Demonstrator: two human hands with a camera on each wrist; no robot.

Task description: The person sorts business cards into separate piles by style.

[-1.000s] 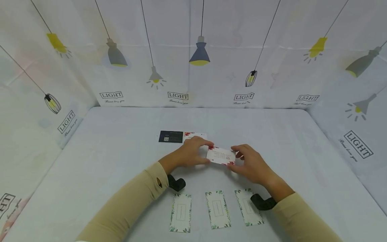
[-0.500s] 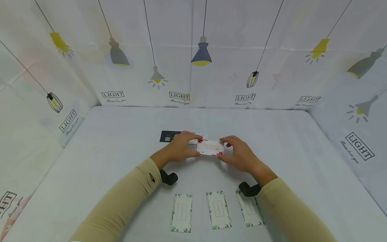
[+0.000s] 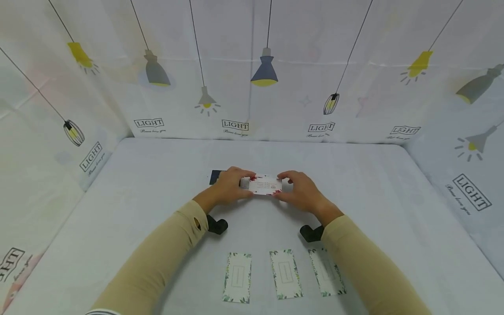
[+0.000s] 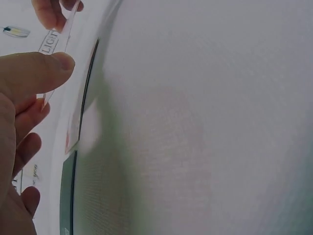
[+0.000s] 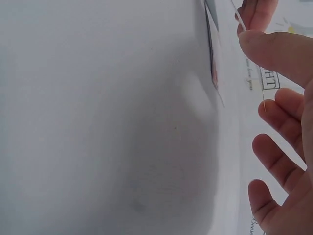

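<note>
Red-flowered business card (image 3: 265, 185) is raised off the worktop (image 3: 362, 179), near the white card (image 4: 77, 122) and dark card (image 3: 215, 176) lying there. Risk: I've only got its ends, so squeezing unevenly could bow it or pop a corner loose; lowering it crooked could nudge the lying cards. My left hand (image 3: 228, 187) pinches its left end, thumb and forefinger about a card's short side apart; my right hand (image 3: 301, 191) matches on the right end.

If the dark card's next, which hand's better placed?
Likely the left hand: it partly hides the dark card. The right hand sits farther off; both pinch the red-flowered card.
</note>
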